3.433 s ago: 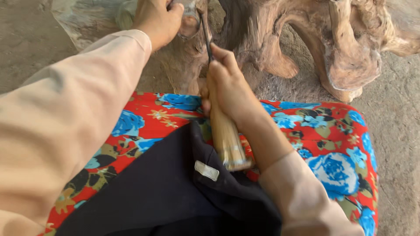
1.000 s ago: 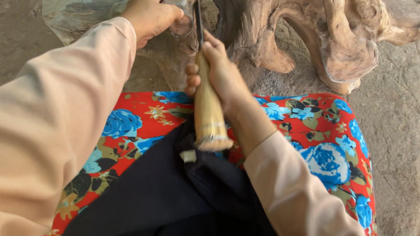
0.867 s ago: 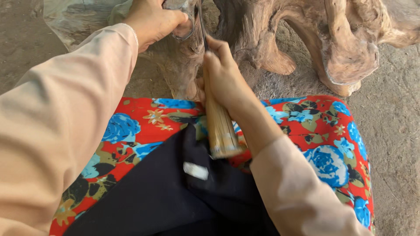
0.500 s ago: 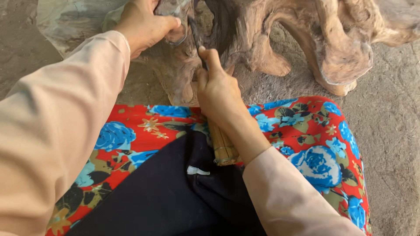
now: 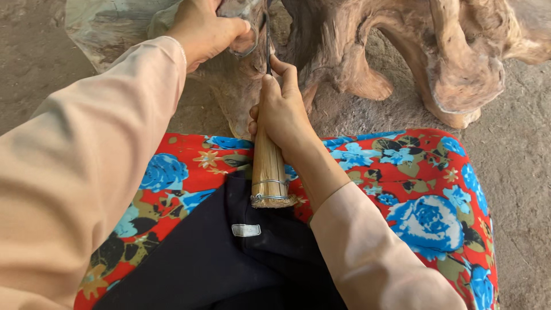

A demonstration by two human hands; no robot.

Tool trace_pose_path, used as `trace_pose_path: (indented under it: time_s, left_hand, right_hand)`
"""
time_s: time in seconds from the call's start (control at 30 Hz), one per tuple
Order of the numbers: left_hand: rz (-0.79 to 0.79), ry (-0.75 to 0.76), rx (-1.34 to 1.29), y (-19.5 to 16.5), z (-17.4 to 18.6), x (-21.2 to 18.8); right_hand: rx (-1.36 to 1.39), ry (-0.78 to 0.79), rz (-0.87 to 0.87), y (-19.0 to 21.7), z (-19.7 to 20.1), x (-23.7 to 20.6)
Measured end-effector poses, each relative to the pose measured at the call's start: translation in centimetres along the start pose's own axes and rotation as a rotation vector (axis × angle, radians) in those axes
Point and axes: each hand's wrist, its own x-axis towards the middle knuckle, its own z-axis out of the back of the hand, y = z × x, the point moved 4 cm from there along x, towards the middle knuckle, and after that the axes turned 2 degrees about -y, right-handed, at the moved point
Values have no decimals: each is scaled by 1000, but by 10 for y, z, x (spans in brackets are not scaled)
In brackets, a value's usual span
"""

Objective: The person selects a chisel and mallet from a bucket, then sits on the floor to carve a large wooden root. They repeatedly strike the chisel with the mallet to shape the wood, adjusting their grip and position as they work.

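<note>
Bottom of frame: dark cloth [image 5: 229, 258] with a small white tag lies over the lap, on a red floral fabric [image 5: 402, 183] with blue roses that runs across the lower half, left to right.

Centre: right hand [image 5: 281, 109] is closed tight around a wooden chisel handle [image 5: 268, 172], a pale round handle with 2 wire bands at its frayed butt end. Butt points back at the lap; the thin dark metal blade [image 5: 267, 40] runs up from the fist into the wood at top centre.

Top left-centre: left hand [image 5: 204, 28] is clamped on a knob of the carved root wood [image 5: 367, 51], fingers wrapped over it, bracing the piece just beside the blade.

Doing this cut well, as I judge it: keep the blade in line with the forearm, push in short strokes, keep the left fingers to the side of the blade's line, not ahead of it. A slip upward would run toward those fingers.

Room: the gap between left hand and blade is narrow. Root lobes crowd the top centre and top right. Open sandy ground [image 5: 516, 143] sits at far right and upper left. The lap edge sits close under the handle butt, so there is little draw-back room.
</note>
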Motion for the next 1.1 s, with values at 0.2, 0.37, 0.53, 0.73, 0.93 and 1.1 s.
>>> trace_pose_path:
  time_s: [0.2,0.37,0.53,0.73,0.93,1.1]
  left_hand:
    - [-280,30,-168,-11,0,1]
    - [-223,-39,11,-10,2,2]
    - [-89,-85,45,-1,-3,8]
    - [-239,-176,117,6,-5,12]
    - [-218,-158,96,7,-7,10]
    - [-185,-159,98,12,-8,12]
  right_hand:
    - [-12,-10,-126,-5,0,0]
    - [59,43,-29,13,13,4]
    - [-204,78,115,18,14,15]
    - [-185,65,-41,25,10,43]
    - [-353,49,153,23,20,49]
    - [-351,-41,186,14,7,62]
